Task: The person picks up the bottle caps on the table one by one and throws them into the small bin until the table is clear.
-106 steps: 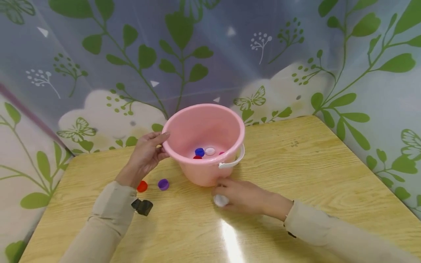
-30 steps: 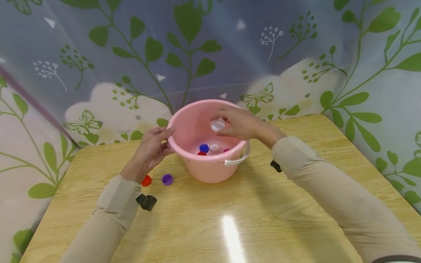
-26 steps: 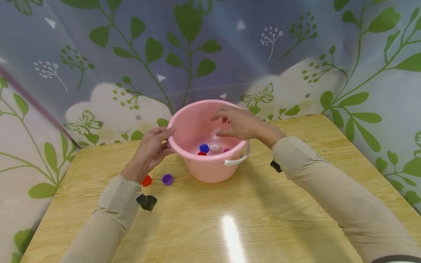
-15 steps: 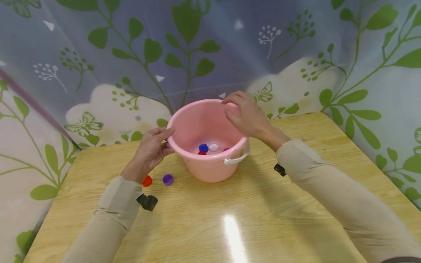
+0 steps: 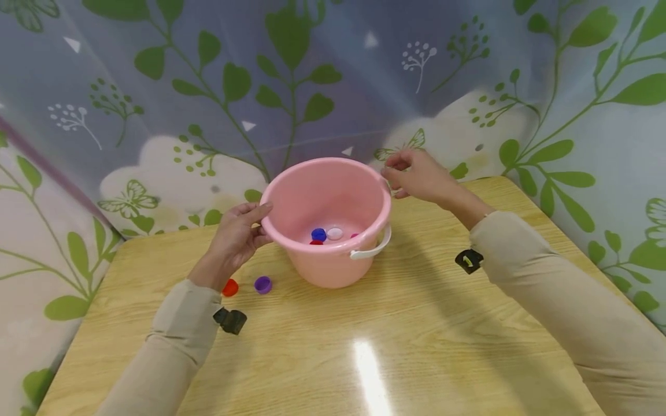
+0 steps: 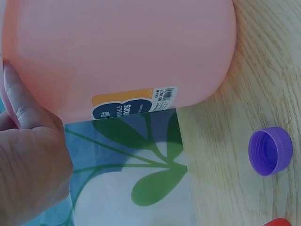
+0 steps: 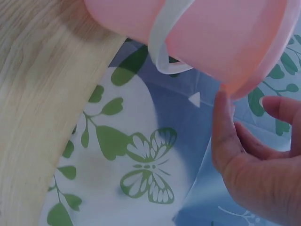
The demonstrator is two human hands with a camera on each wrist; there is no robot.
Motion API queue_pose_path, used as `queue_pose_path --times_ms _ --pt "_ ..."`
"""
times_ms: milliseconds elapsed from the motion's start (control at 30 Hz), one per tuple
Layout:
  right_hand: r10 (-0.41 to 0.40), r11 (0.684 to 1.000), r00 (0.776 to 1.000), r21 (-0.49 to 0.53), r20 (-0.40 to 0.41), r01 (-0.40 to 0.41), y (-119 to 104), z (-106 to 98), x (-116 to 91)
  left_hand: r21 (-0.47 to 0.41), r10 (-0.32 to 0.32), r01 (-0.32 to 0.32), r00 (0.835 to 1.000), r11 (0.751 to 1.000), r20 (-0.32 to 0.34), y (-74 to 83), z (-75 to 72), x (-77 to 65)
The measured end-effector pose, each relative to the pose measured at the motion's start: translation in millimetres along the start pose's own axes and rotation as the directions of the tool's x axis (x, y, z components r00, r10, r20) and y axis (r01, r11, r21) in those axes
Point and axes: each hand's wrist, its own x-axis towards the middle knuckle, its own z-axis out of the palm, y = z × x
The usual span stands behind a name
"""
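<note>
A pink bucket (image 5: 333, 266) with a white handle (image 5: 372, 251) stands upright on the table. My left hand (image 5: 236, 242) grips its left rim, thumb over the edge and fingers underneath. Inside lie a blue cap (image 5: 319, 234), a white cap (image 5: 335, 234), part of a red cap (image 5: 316, 242) and a sliver of pink; the near wall hides the rest of the floor. At the far right rim, my right hand (image 5: 421, 179) holds nothing, its fingers loosely bent. In the right wrist view a fingertip (image 7: 222, 94) is right at the rim's underside.
A purple bottle cap (image 5: 263, 285) lies on the wooden table (image 5: 312, 346) left of the bucket. Close to the left wrist is a red cap (image 5: 230, 288). A leaf-patterned wall covering (image 5: 333, 86) rises behind the table, and black straps circle both wrists.
My right hand took a white cap from in front of the bucket, let it drop inside, then rose out toward the right. The left hand kept its grip on the rim.
</note>
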Motion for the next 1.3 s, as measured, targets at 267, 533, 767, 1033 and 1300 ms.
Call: queue_pose_path --times_ms 267,533,767,1033,1300 --pt "0.122 0.961 0.986 0.235 0.116 -0.147 0.1 7.4 1.3 0.005 -0.004 0.004 1.000 1.000 0.002 -0.3 -2.0 -0.3" --pt "0.176 0.866 0.964 0.435 0.199 -0.247 9.4 11.1 4.3 0.021 -0.028 0.028 1.000 0.999 -0.008 0.2 -0.6 0.8" --pt "0.191 0.712 0.938 0.616 0.290 -0.336 15.7 9.9 6.6 0.023 -0.060 0.060 0.998 0.998 -0.023 3.7 0.6 1.4" --pt "0.196 0.644 0.923 0.666 0.331 -0.376 16.1 10.2 5.4 0.035 -0.051 0.052 0.998 0.998 -0.022 4.2 0.1 0.7" --pt "0.207 0.638 0.930 0.679 0.304 -0.364 17.7 14.0 5.5 0.029 -0.051 0.052 0.998 0.998 -0.020 4.3 1.7 -0.5"
